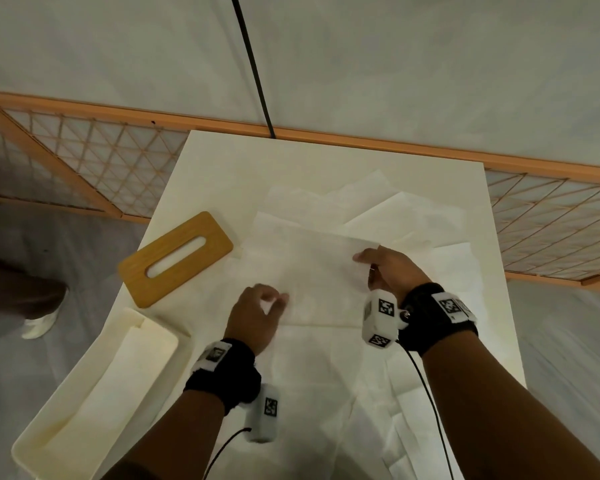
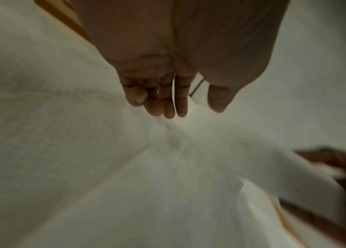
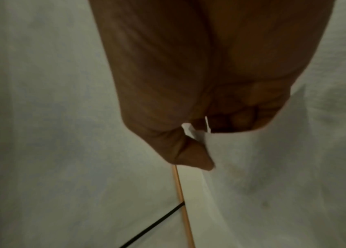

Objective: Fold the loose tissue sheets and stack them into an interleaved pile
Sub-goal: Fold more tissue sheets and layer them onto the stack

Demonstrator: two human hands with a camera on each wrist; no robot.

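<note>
A white tissue sheet (image 1: 312, 271) is lifted over the middle of the white table (image 1: 222, 168), above other loose sheets (image 1: 326, 393). My right hand (image 1: 364, 258) pinches its right edge between thumb and curled fingers; the right wrist view shows that pinch (image 3: 214, 142) on the sheet (image 3: 242, 159). My left hand (image 1: 274, 299) is at the sheet's left front corner. In the blurred left wrist view its fingers (image 2: 167, 109) hang nearly straight, thumb apart, tips at the raised tissue (image 2: 220, 151) without pinching it.
A wooden lid with a slot (image 1: 175, 259) lies on the table's left side. A cream box (image 1: 94, 386) sits at the front left corner. More loose sheets (image 1: 395, 209) lie at the back right. A black cable (image 1: 253, 67) hangs behind. Someone's shoe (image 1: 39, 323) is on the floor at left.
</note>
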